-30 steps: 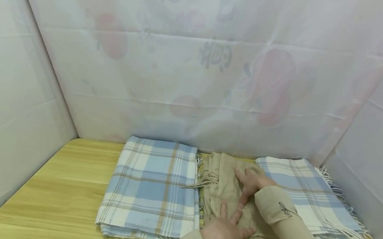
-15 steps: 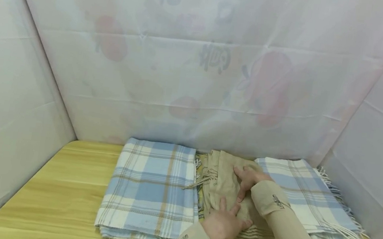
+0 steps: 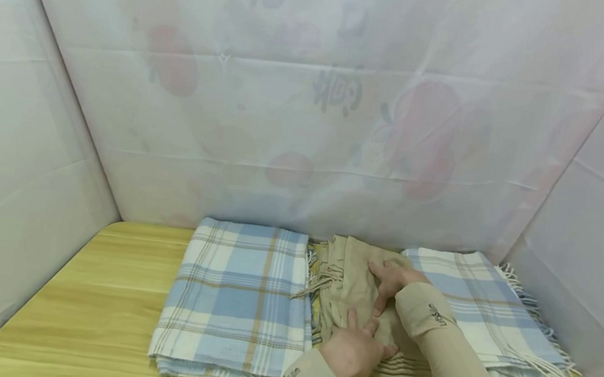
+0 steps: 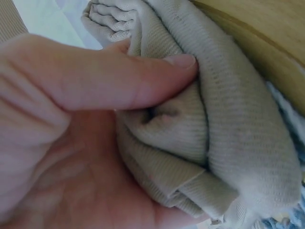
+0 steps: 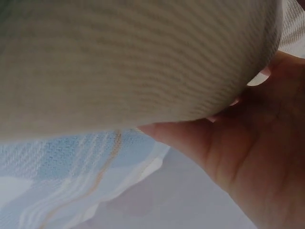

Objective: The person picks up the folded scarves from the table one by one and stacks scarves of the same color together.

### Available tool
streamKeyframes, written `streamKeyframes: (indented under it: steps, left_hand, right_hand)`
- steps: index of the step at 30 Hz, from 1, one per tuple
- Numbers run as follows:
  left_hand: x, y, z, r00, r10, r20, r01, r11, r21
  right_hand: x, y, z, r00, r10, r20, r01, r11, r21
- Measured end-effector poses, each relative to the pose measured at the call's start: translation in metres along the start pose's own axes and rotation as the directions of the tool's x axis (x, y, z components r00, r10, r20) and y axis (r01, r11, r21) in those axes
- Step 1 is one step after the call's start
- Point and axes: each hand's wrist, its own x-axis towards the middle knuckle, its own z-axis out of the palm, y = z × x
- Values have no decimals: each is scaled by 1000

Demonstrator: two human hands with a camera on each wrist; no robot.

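A folded beige scarf [image 3: 362,293] with fringe on its left side lies between two blue-and-white plaid ones. At its near edge, my left hand [image 3: 353,349] holds the layers. In the left wrist view, its thumb [image 4: 157,78] lies over the bunched near folds, with fabric between thumb and palm. My right hand [image 3: 398,279] grips the scarf's far right part, thumb and index finger spread on top. The right wrist view shows the right fingers [image 5: 176,133] passing behind the beige cloth, their tips hidden.
A folded plaid scarf [image 3: 238,294] lies on the left and another plaid scarf [image 3: 492,300] on the right, fringe trailing toward the table's right edge. The wooden table [image 3: 89,307] meets a pale cloth wall [image 3: 226,160] at the back, with side walls left and right.
The beige scarf's near edge has shifted slightly away from the person, and both hands have moved a little with it. Over the last half second they barely move.
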Motion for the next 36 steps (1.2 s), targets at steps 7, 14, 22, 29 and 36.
streamKeyframes:
  steps: [7,14,22,29,36]
  left_hand:
    - [-1,2,0,1000,6,-6,-6,1000,22]
    - [-3,2,-1,1000,6,-18,-5,998,56]
    - [-5,-2,0,998,47,-46,-46,998,38]
    - [-18,-11,-4,990,127,-61,-125,991,41]
    - [-41,-30,-16,944,309,-119,-292,946,139]
  right_hand:
    - [-2,0,1,1000,-1,1,1,1000,-3]
    - [0,-1,1,1000,-1,1,1,1000,-11]
    - [-3,5,4,999,-29,-34,30,1000,5]
    - [-6,5,-3,992,-114,-46,114,993,-10]
    - [-7,-10,-16,972,-199,-122,199,980,-17]
